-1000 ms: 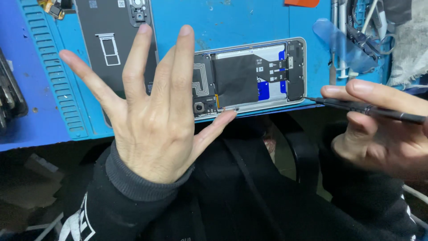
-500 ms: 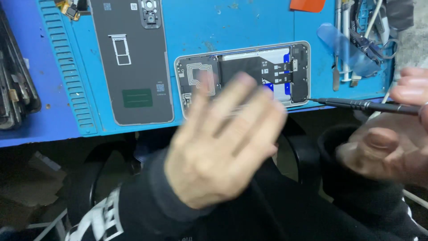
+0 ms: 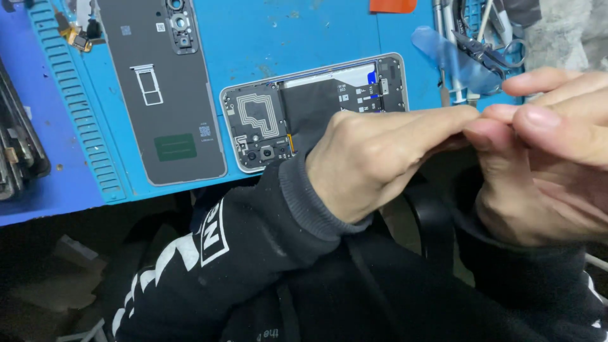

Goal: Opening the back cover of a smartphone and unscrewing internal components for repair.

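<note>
An opened phone [image 3: 278, 117] lies face down on the blue mat [image 3: 304, 31], its dark shield and coil showing. Its grey back cover [image 3: 168, 95] rests to its left. My left hand [image 3: 380, 158] hovers in front of the phone with its fingers drawn together and pointing right. Those fingertips meet the thumb and forefinger of my right hand [image 3: 544, 158], which is pinched closed at the right edge. The thin black tool that the right hand held a moment ago is hidden among the fingers.
A blue plastic pry tool [image 3: 449, 57], scissors and metal tools [image 3: 487, 38] lie at the back right. An orange piece [image 3: 392, 5] sits at the top edge. Dark phone parts [image 3: 19, 152] lie at the far left. Small loose parts [image 3: 79, 35] rest at the top left.
My left hand was spread open over the cover, swept right in a blur, and now has its fingers closed against my right hand's fingertips. The black tool has gone out of sight.
</note>
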